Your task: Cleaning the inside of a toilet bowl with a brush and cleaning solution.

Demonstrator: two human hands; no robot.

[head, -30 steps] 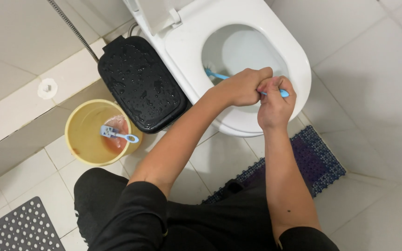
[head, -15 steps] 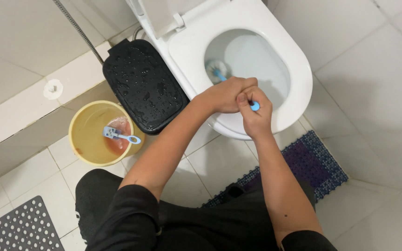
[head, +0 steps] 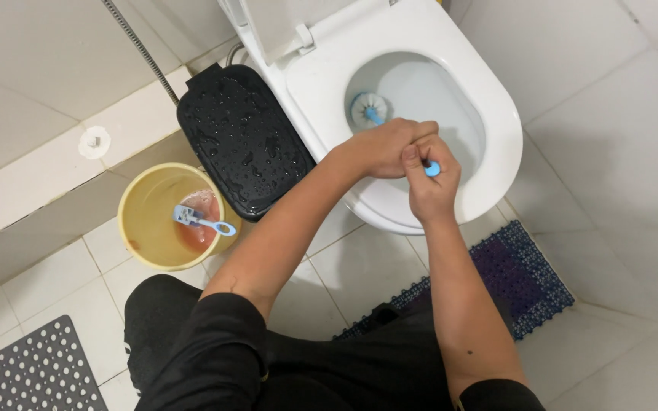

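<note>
Both my hands grip the blue handle of a toilet brush (head: 365,109) over the white toilet bowl (head: 489,114). My left hand (head: 381,146) is higher on the handle, and my right hand (head: 429,183) holds its blue end. The white bristle head rests against the inner left wall of the bowl, above the water. The seat is down and the lid (head: 268,27) stands raised at the back.
A wet black bin (head: 241,137) stands left of the toilet. Beside it a yellow bucket (head: 146,221) holds a small blue brush (head: 201,221). A purple mat (head: 519,274) lies under the bowl's front, a grey perforated mat (head: 32,373) at the lower left. A metal hose (head: 140,49) runs along the wall.
The brush has swung from lying across the bowl to standing steeper, with its head moved to the left wall. My hands closed together on the handle.
</note>
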